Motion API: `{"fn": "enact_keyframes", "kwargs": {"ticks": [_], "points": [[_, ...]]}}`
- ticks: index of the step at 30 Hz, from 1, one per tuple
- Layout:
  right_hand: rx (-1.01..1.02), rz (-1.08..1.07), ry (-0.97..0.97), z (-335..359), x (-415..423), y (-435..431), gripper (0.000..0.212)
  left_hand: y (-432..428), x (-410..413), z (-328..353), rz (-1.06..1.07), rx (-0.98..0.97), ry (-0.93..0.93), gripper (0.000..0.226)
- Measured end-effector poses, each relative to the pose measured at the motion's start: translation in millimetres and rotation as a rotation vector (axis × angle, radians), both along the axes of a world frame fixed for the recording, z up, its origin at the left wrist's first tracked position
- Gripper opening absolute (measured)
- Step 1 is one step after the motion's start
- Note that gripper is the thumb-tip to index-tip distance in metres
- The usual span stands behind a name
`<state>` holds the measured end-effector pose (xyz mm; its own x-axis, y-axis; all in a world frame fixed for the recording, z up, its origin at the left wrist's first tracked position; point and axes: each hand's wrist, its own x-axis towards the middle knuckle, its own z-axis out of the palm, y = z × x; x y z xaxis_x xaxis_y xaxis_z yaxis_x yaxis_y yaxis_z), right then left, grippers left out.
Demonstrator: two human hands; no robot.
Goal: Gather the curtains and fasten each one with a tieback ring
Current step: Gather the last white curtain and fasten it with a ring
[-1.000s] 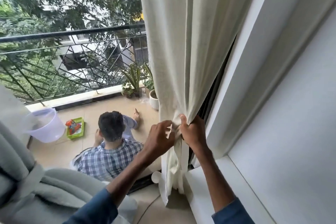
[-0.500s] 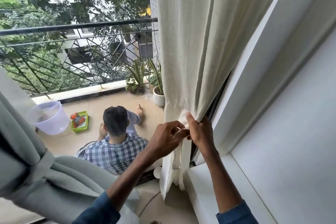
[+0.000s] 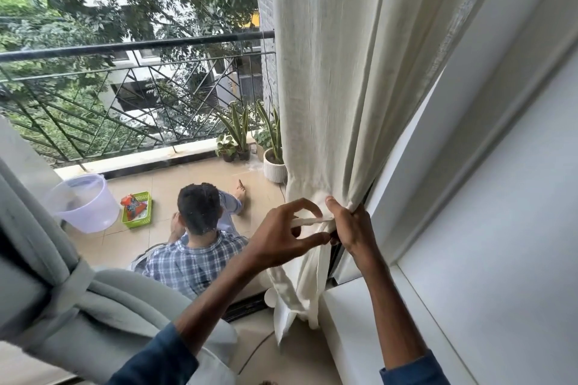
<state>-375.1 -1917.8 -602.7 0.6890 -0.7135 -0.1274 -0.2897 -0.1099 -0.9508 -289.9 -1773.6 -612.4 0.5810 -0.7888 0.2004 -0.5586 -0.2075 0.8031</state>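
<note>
The right hand (image 3: 353,225) is clutching the cream curtain (image 3: 344,87) where its folds are bunching together, just beside the white window frame (image 3: 469,141); its grip is curling round the gathered cloth, with the thumb pressing on the front of the bunch. The left hand (image 3: 278,237) is reaching in from the other side, its grip pinching a white tieback strip (image 3: 309,221) that is running flat across to the bunch, with the forefinger arching above the strip and the thumb pointing at the cloth below it. Below the hands the curtain is hanging loose, trailing down past the edge of the window sill (image 3: 359,331) toward the floor. At the lower left a grey curtain (image 3: 37,228) is sitting gathered, with a grey band (image 3: 72,284) wrapping round it. Out on the balcony a person in a plaid shirt (image 3: 194,259) is sitting on the tiles, facing away, near a pale bucket (image 3: 81,203), a green basket (image 3: 137,211) and potted plants (image 3: 272,159) standing by the railing (image 3: 125,47).
</note>
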Motion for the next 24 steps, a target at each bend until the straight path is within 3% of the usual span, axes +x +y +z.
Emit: {"fn": "enact_keyframes", "kwargs": {"ticks": [2,5,10,16,19,22,24], "points": [[0.023,0.004,0.0,0,0,2,0.029,-4,-3,-2,0.054,-0.036,-0.1,0.029],[0.059,0.02,-0.007,-1,1,4,0.033,-8,-4,-3,0.108,-0.133,-0.039,0.017],[0.053,0.014,0.014,-1,1,5,0.046,-9,-8,-4,0.126,-0.171,-0.035,0.019],[0.072,0.025,0.012,1,1,1,0.028,-11,-15,-1,0.123,-0.119,-0.176,0.018],[0.08,0.041,-0.013,3,-1,-4,0.017,-4,-13,4,0.007,-0.023,-0.09,0.035],[0.137,0.107,-0.047,4,-3,-9,0.018,0,-5,9,-0.059,0.014,0.044,0.024],[0.137,0.126,-0.063,7,-4,-7,0.021,-3,2,8,0.047,-0.015,0.023,0.024]]}}
